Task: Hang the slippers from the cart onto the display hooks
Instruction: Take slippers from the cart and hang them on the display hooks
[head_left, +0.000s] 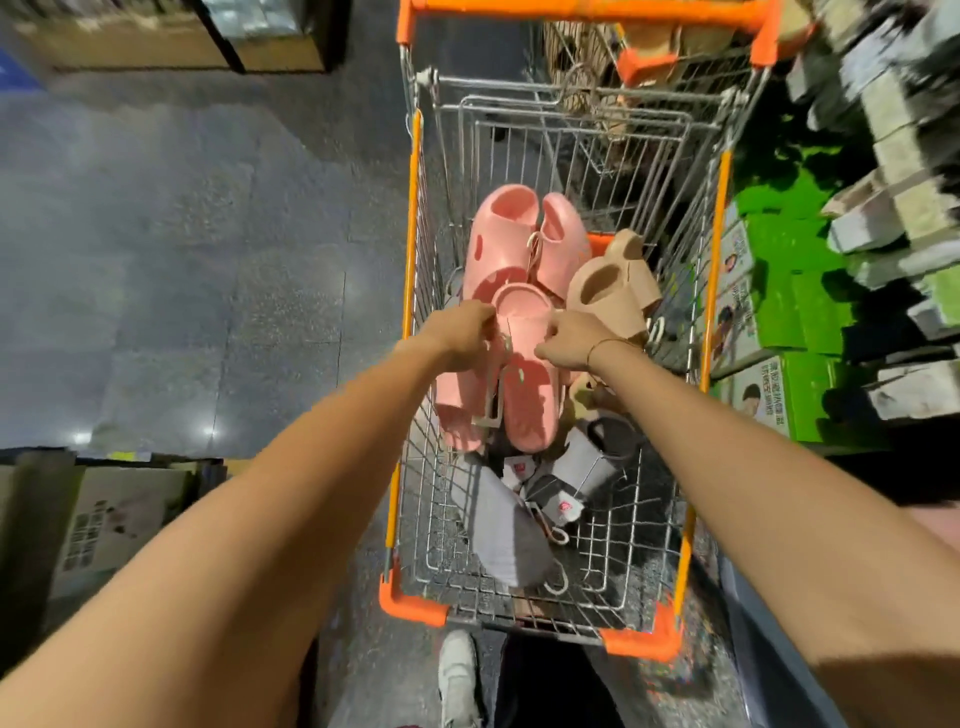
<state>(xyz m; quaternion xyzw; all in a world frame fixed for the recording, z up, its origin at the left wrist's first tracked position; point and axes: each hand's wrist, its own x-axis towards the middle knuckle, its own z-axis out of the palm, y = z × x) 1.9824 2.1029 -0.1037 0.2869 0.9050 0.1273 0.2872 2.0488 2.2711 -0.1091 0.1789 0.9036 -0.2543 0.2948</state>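
Note:
A wire shopping cart (413, 218) with orange trim stands in front of me and holds several slippers. Both my hands reach into it and grip a near pink slipper pair (524, 400) joined by a pale plastic hanger. My left hand (462, 335) pinches the hanger's top and left slipper. My right hand (569, 340) clasps the right slipper's strap. A second pink pair (511, 236) lies further in, a beige pair (610, 291) is at the right, and grey slippers (501, 525) lie near the cart's close end.
Green boxes (779, 312) sit low on the right, below shelves of grey packaged goods (893, 156). Cardboard cartons (104, 519) stand at the lower left and brown boxes (156, 36) at the top left. Grey tiled floor (182, 260) stretches left of the cart. My white shoe (457, 675) shows below.

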